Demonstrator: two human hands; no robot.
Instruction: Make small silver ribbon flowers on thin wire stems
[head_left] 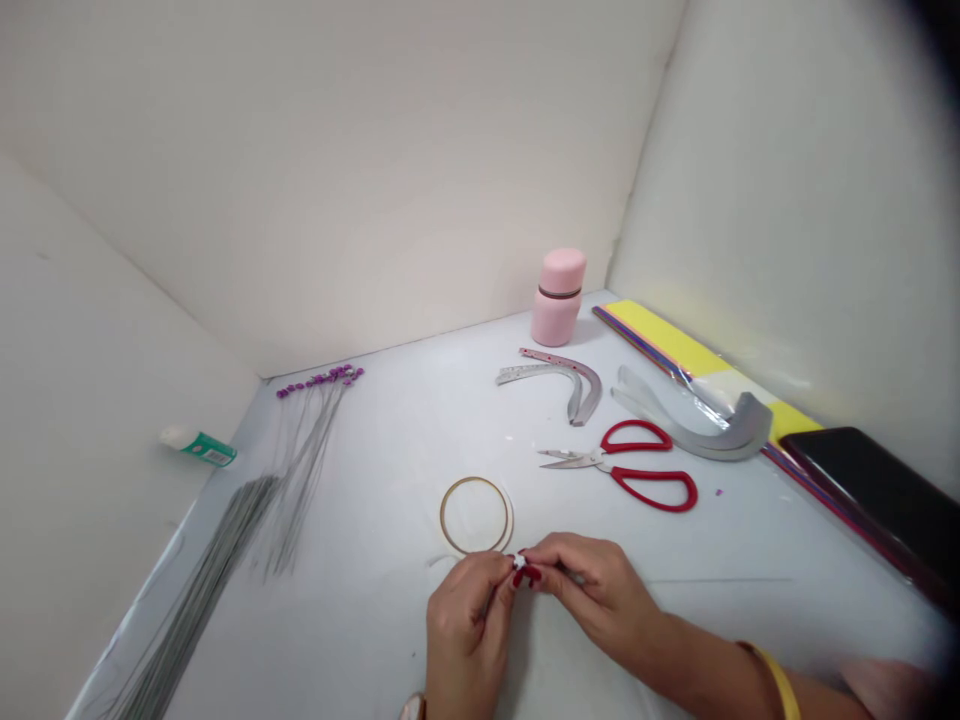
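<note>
My left hand (471, 625) and my right hand (600, 590) meet above the near middle of the table, thumbs and index fingers pinched together. Between their fingertips is a small white piece (520, 562), mostly covered, its kind too small to make out. Just beyond the fingers lies a roll of narrow tape (442, 515), with a gold-brown inner ring. A thin wire (720, 580) stretches along the table to the right of my right hand; whether it reaches the fingers is hidden.
Red-handled scissors (607, 460) lie open beyond my right hand. Curled paper strips (551, 370), a pink flask (559, 298), a packet of coloured paper (675, 345) and a dark phone (877, 500) are farther right. Leftward are wires (210, 580), purple-tipped stems (322, 400) and a green-white tube (206, 447).
</note>
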